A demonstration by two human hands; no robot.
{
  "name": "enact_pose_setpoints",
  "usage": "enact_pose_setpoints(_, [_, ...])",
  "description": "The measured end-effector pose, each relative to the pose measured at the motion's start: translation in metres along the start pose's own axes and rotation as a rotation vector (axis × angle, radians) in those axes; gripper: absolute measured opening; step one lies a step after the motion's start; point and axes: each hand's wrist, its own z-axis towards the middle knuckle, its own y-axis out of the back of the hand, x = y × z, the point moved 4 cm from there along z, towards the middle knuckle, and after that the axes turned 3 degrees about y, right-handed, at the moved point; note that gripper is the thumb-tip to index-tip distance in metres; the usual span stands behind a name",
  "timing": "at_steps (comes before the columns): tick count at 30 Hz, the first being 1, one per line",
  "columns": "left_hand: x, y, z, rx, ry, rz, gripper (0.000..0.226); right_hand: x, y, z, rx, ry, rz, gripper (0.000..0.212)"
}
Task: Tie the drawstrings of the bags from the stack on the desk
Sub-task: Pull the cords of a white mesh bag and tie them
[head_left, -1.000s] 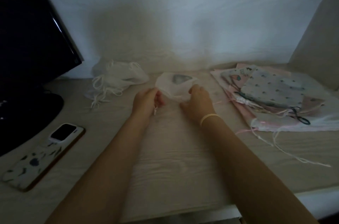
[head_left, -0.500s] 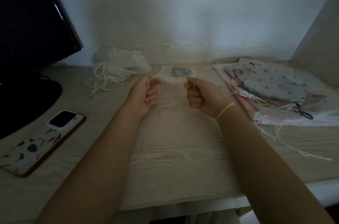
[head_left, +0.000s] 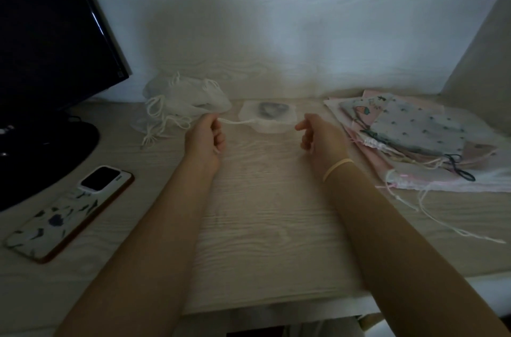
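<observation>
a pale wood-grain desk (head_left: pixel 265 215) stands against a plain wall in dim light. the small white bag (head_left: pixel 267 117) lies near the desk's back edge, mid-width, its long axis along that edge. the left hand (head_left: pixel 205 140) pinches its drawstring (head_left: pixel 235 122), taut leftward. the right hand (head_left: pixel 320 137) is curled; whether its grip holds a string cannot be told. the stack of bags (head_left: pixel 414 137) sits at the right edge.

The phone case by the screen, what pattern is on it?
The phone case is white with scattered dark blue blotches and a reddish-brown edge, seen in the head view.
</observation>
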Motion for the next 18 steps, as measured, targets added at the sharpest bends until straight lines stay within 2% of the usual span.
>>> enact_pose_setpoints(3, [-0.008, -0.006, 0.0, -0.059, -0.169, 0.025, 0.029, 0.013, 0.0, -0.008, -0.016, 0.2, -0.196, 0.033])
enact_pose_setpoints(5, [-0.01, -0.014, -0.005, 0.054, -0.192, 0.011, 0.029, 0.019, -0.005, -0.014, 0.017, 0.266, -0.187, 0.023])
enact_pose_setpoints(7, [-0.007, -0.027, -0.017, 0.241, -0.161, 0.038, 0.043, 0.02, -0.013, -0.021, 0.116, 0.243, -0.103, 0.015])
enact_pose_setpoints(9, [-0.002, -0.038, -0.029, 0.374, -0.15, 0.129, 0.049, 0.019, -0.022, -0.025, 0.243, 0.202, 0.006, 0.026])
enact_pose_setpoints(11, [0.0, -0.043, -0.035, 0.43, -0.182, 0.241, 0.045, 0.019, -0.028, -0.028, 0.341, 0.221, 0.029, 0.035])
enact_pose_setpoints(14, [0.004, -0.044, -0.038, 0.442, -0.206, 0.397, 0.036, 0.021, -0.031, -0.032, 0.362, 0.307, -0.062, 0.032])
enact_pose_setpoints(16, [0.006, -0.043, -0.039, 0.399, -0.255, 0.515, 0.033, 0.024, -0.032, -0.034, 0.362, 0.387, -0.127, 0.031])
enact_pose_setpoints(18, [0.009, -0.042, -0.037, 0.335, -0.313, 0.67, 0.032, 0.024, -0.034, -0.034, 0.374, 0.387, -0.081, 0.033])
